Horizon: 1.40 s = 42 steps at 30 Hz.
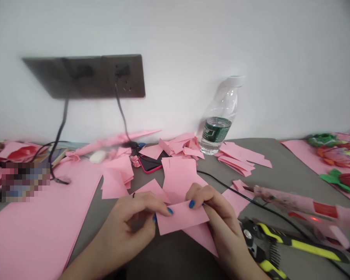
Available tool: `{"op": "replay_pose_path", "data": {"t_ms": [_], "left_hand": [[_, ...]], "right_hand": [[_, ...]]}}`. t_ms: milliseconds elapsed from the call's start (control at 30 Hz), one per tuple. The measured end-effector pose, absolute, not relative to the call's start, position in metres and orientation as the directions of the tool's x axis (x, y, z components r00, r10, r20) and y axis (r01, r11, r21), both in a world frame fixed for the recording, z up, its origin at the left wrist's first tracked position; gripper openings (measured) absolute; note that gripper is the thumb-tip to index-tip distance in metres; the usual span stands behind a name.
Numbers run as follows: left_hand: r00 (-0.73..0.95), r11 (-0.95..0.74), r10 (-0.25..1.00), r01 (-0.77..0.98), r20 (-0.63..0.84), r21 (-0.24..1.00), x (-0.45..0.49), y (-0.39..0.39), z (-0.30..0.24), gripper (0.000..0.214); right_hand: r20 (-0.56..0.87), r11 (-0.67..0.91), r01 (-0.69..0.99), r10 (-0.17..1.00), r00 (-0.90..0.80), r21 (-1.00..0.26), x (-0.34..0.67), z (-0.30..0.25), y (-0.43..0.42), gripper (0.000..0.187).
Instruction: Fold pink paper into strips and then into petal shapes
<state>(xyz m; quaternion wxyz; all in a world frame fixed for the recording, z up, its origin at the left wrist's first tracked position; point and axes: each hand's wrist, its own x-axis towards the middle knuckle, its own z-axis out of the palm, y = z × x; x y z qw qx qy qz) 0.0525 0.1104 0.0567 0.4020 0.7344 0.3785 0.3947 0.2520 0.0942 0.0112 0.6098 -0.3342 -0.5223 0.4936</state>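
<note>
A small rectangle of pink paper (179, 219) is stretched between my two hands near the front of the table. My left hand (131, 219) pinches its left end between thumb and forefinger. At the upper right edge, my right hand (217, 214) is closed on the same paper. Just behind it lie more pink paper pieces (179, 177), partly under my right hand. Another pink piece (202, 237) shows below the held one. Yellow-and-black pliers (294, 241) lie to the right of my right hand.
A water bottle (220, 120) leans near the wall. A phone (151, 161) lies among cut pink papers. Large pink sheets (46, 210) cover the left side. A pink glue gun (303, 202) with a black cord rests at right. Paper flowers (341, 153) lie beyond it. Plugged cords hang from a wall socket (105, 77).
</note>
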Motion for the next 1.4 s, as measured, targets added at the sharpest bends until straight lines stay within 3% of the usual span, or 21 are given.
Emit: {"op": "replay_pose_path", "data": {"t_ms": [133, 267, 400, 500, 600, 767, 1000, 1200, 1400], "left_hand": [[0.402, -0.314, 0.890, 0.191, 0.218, 0.930, 0.050, 0.111, 0.054, 0.032], [0.370, -0.122, 0.927, 0.155, 0.056, 0.980, 0.055, 0.113, 0.049, 0.013], [0.468, -0.007, 0.875, 0.272, -0.126, 0.962, 0.060, 0.112, 0.047, 0.021], [0.458, 0.028, 0.871, 0.313, -0.177, 0.949, 0.060, 0.110, 0.046, 0.030], [0.401, 0.051, 0.899, 0.306, -0.178, 0.951, 0.058, 0.109, 0.045, 0.027], [0.364, -0.002, 0.923, 0.332, -0.127, 0.943, 0.058, 0.109, 0.047, 0.021], [0.425, -0.057, 0.895, 0.408, -0.134, 0.911, 0.061, 0.110, 0.047, 0.041], [0.461, -0.049, 0.875, 0.395, -0.151, 0.917, 0.061, 0.109, 0.048, 0.034], [0.484, -0.229, 0.875, 0.437, -0.013, 0.870, 0.060, 0.109, 0.047, 0.024]], "right_hand": [[0.350, 0.340, -0.162, 0.936, -0.035, -0.926, 0.252, 0.012, 0.093, 0.027], [0.423, 0.417, -0.080, 0.900, -0.101, -0.905, 0.251, 0.016, 0.092, 0.027], [0.453, 0.454, -0.032, 0.877, -0.160, -0.890, 0.249, 0.019, 0.091, 0.026], [0.388, 0.388, -0.026, 0.911, -0.139, -0.921, 0.247, 0.021, 0.091, 0.021], [0.240, 0.233, -0.071, 0.964, -0.111, -0.970, 0.244, 0.021, 0.092, 0.009], [0.079, 0.065, -0.085, 0.982, -0.174, -0.994, 0.240, 0.020, 0.097, 0.024], [0.063, 0.043, -0.105, 0.979, -0.193, -0.994, 0.240, 0.020, 0.098, 0.027], [0.061, 0.051, -0.054, 0.979, -0.193, -0.997, 0.241, 0.019, 0.098, 0.029], [0.056, 0.052, -0.025, 0.970, -0.235, -0.998, 0.241, 0.022, 0.097, 0.027]]}}
